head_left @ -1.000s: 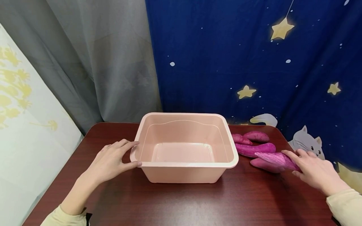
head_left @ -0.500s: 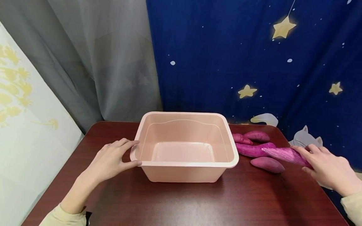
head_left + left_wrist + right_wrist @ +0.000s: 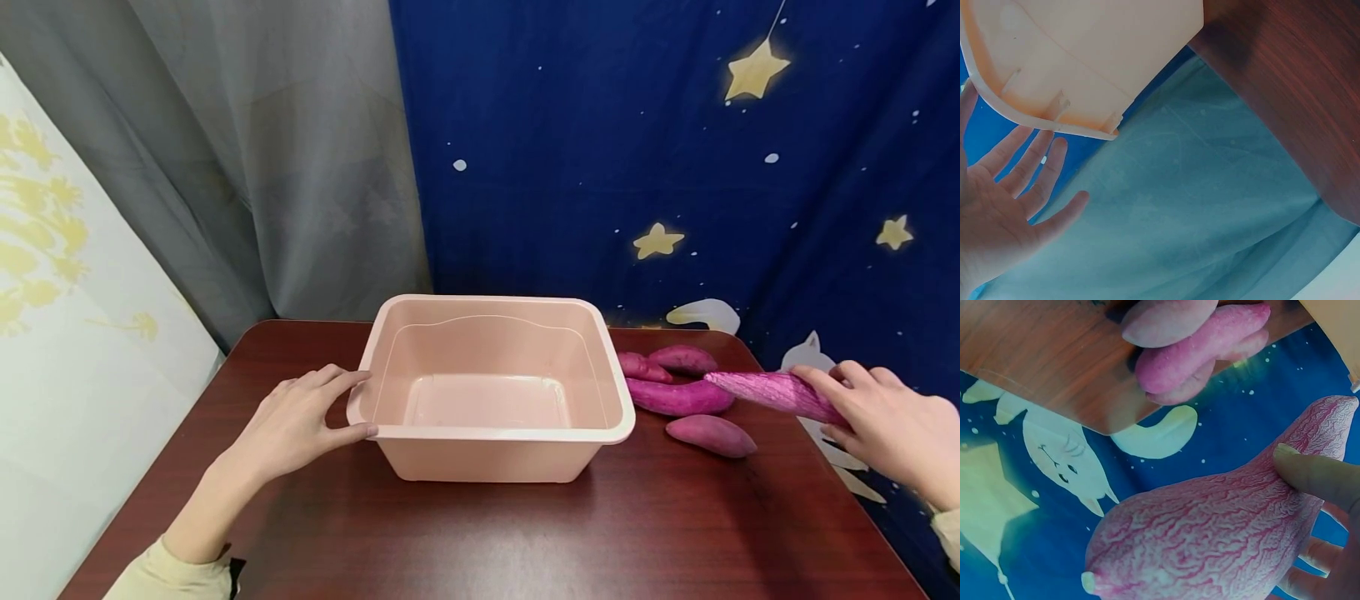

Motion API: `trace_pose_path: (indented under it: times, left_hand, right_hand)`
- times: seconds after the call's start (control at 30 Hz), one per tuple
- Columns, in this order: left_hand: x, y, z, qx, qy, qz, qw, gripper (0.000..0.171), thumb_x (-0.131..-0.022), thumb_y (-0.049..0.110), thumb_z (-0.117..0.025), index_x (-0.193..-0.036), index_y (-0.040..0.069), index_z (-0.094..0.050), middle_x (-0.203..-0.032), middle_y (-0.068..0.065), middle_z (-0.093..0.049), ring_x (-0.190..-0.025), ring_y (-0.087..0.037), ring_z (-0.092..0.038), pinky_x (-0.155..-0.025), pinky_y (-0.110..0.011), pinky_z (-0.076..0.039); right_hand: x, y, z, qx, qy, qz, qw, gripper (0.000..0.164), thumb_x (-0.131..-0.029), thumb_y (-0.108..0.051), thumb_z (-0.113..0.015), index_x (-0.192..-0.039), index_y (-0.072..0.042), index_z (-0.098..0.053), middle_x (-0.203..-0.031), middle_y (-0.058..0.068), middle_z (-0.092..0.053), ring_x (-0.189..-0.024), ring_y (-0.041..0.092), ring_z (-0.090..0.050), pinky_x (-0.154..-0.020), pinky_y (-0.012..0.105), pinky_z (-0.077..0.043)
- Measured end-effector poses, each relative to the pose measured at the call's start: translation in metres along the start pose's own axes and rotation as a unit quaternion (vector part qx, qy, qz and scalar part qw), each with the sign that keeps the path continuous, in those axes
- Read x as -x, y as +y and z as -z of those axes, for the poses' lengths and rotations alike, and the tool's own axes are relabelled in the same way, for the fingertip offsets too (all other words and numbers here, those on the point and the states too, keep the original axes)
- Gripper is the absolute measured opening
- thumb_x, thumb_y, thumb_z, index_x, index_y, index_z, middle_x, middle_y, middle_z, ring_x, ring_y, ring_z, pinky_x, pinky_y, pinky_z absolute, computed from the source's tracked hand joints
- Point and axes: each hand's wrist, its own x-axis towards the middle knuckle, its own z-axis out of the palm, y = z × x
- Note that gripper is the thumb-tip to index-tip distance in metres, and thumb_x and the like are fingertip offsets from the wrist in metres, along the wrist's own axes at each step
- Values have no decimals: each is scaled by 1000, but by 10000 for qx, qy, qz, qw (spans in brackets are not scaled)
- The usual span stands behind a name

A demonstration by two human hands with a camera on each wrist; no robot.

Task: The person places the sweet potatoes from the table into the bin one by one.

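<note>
My left hand (image 3: 288,429) rests its fingertips and thumb at the left rim of a pale pink plastic basin (image 3: 487,456). In the left wrist view its fingers are fairly straight, tips right at the basin's edge (image 3: 1066,127). My right hand (image 3: 892,421) grips a pink, wrinkled, gourd-shaped vegetable (image 3: 776,393) by its narrower part, the thumb (image 3: 1310,470) lying across it. The vegetable is raised over the table's right side, its bulging end with a pale green stub (image 3: 1089,582) away from the hand. Nothing lies inside the basin.
Right of the basin lie a long magenta sweet potato (image 3: 678,398), a shorter one (image 3: 711,436) in front and two (image 3: 682,359) behind. The dark red table (image 3: 480,542) ends at its right edge near my right hand. A blue starry curtain (image 3: 540,192) hangs behind.
My right hand has lifted the wrinkled vegetable up and to the right, away from the sweet potato beneath it. My left hand stays at the basin's rim.
</note>
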Motion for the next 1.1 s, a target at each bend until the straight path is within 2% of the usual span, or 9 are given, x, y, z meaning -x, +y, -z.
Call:
trace_pose_path:
  times: [0.13, 0.57, 0.7, 0.93, 1.1]
  left_hand:
    - [0, 0, 0, 17, 3, 13, 10000, 60, -72, 54, -62, -117, 13, -56, -99, -1, -55, -84, -21, -54, -74, -47, -36]
    - [1, 0, -1, 15, -8, 37, 10000, 63, -72, 58, -60, -117, 13, -56, -100, -1, -55, -85, -22, -55, -73, -47, -36]
    - [2, -1, -1, 4, 14, 28, 10000, 63, -72, 58, -59, -117, 14, -56, -100, 0, -55, -86, -21, -55, -74, -47, -36]
    - [1, -1, -3, 27, 55, 29, 10000, 61, -72, 56, -61, -117, 14, -56, -100, 1, -55, -86, -20, -54, -75, -47, -36]
    - [0, -1, -3, 28, 48, 20, 10000, 62, -72, 56, -61, -117, 14, -56, -101, 0, -55, -87, -20, -55, -75, -47, -36]
  right_hand:
    - [-5, 0, 5, 108, 47, 25, 9999, 73, -48, -14, -81, -112, -12, -47, -82, 16, -49, -66, 35, -47, -38, 49, -37]
    - [-32, -12, 22, 97, 83, 183, 9998, 63, -56, -14, -77, -114, -14, -50, -85, 10, -50, -66, 30, -46, -34, 43, -35]
    - [-38, -16, 28, 149, 143, 210, 9996, 63, -57, -14, -77, -114, -14, -50, -86, 11, -50, -67, 31, -47, -34, 44, -35]
    - [-47, -18, 35, 134, 11, 179, 9997, 66, -57, -15, -77, -117, -14, -48, -90, 13, -50, -72, 32, -46, -36, 45, -37]
    - [-56, -23, 39, 138, 96, 342, 9993, 66, -58, -13, -76, -119, -14, -48, -90, 11, -49, -72, 30, -46, -35, 40, -36]
